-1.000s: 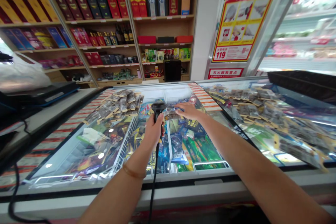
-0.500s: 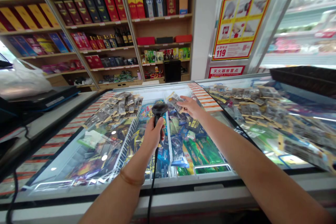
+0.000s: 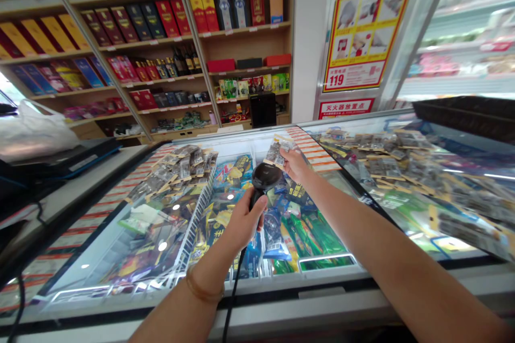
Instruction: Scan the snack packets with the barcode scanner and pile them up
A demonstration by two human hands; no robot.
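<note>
My left hand [image 3: 246, 215] is wrapped round the handle of a black barcode scanner [image 3: 266, 176], whose cable hangs down over the freezer's front edge. The scanner's head tilts toward a small clear packet [image 3: 276, 151] with dark contents and a tan edge. My right hand [image 3: 294, 163] pinches this packet by its right side, just beyond the scanner. Both hands are above the glass top of a chest freezer [image 3: 277, 281]. Beneath the glass lie colourful bags, among them several green packs [image 3: 309, 233].
Similar small packets lie in a pile [image 3: 181, 163] on the glass at left and in a larger pile [image 3: 394, 158] at right. A black tray [image 3: 466, 120] stands at the far right. A white plastic bag [image 3: 36, 128] is at left. Shelves [image 3: 245, 45] of boxes stand behind.
The scanner has moved right and away from me, closer to the packet. My right hand has turned the packet so its face shows more clearly.
</note>
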